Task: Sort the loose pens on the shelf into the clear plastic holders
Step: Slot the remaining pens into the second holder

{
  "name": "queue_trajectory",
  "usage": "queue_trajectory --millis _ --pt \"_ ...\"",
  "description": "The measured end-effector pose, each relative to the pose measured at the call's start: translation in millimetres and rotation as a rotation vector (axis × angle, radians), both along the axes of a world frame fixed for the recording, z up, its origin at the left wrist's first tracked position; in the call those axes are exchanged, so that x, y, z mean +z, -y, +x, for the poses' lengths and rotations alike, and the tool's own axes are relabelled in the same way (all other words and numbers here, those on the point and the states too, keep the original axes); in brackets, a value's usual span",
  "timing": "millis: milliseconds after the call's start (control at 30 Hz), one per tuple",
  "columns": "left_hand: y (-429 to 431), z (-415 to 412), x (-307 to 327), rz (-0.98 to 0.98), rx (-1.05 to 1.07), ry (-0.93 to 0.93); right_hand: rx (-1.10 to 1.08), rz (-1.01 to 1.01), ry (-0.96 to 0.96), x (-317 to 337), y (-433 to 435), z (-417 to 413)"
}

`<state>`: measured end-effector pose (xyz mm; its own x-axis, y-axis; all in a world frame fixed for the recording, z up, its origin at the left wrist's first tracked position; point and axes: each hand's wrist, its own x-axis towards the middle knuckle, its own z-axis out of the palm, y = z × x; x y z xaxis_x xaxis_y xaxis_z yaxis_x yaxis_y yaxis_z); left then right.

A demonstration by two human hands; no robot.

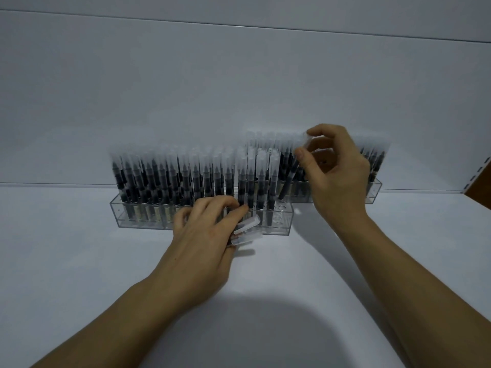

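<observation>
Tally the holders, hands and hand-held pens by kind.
Holders: 2, front holder, back holder
Hands: 2, left hand, right hand
Right-hand pen: 1
Left-hand pens: at least 2
Total: at least 7; racked pens are too blurred to count.

On inspection the pens (186,176) were black-barrelled with frosted white caps and pale tan bands low down, the holders (117,211) colourless and clear, the shelf (79,261) plain white with a grey shadow (279,328) at 6 o'clock, and the panel (481,181) at 3 o'clock brown.
</observation>
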<state>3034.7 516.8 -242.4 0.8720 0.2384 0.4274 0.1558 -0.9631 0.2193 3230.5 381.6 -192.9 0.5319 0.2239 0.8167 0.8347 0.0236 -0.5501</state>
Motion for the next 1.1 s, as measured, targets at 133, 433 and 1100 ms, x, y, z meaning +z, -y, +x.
queue_trajectory --millis 133,433,1100 --pt "0.7 -0.2 1.2 -0.001 0.007 -0.010 0.008 -0.089 0.024 -7.6 -4.2 5.0" --pt "-0.4 -0.9 0.6 -0.002 0.008 -0.009 0.010 -0.133 0.055 -9.2 -5.8 6.1" --pt "5.2 -2.2 8.3 -0.221 -0.133 0.203 0.009 -0.214 0.071 -9.2 0.9 -0.1"
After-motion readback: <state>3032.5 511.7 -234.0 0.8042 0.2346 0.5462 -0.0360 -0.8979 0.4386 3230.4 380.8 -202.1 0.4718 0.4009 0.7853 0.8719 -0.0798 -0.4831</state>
